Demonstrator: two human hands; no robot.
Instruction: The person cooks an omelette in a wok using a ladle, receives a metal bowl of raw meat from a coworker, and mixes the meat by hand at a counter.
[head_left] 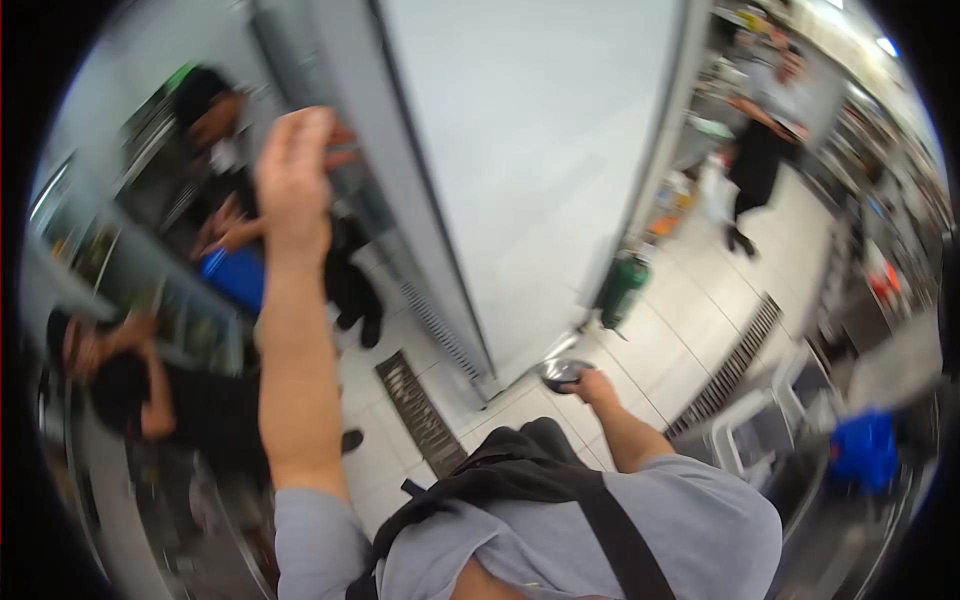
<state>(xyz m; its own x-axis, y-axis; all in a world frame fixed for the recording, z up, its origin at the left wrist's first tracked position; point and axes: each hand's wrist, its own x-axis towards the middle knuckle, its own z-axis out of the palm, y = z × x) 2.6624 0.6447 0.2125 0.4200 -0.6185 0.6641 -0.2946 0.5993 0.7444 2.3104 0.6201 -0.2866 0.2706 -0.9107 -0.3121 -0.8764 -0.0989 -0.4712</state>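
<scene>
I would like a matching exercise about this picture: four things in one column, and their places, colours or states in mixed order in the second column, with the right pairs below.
Column 1
1. left hand
2. round metal item
3. green object
4. large panel

Column 2
a. white
b. raised, in the left part of the picture
c. low, beside the right edge of the large panel
d. held in the right hand

Right pairs: 1-b, 2-d, 3-c, 4-a
</scene>
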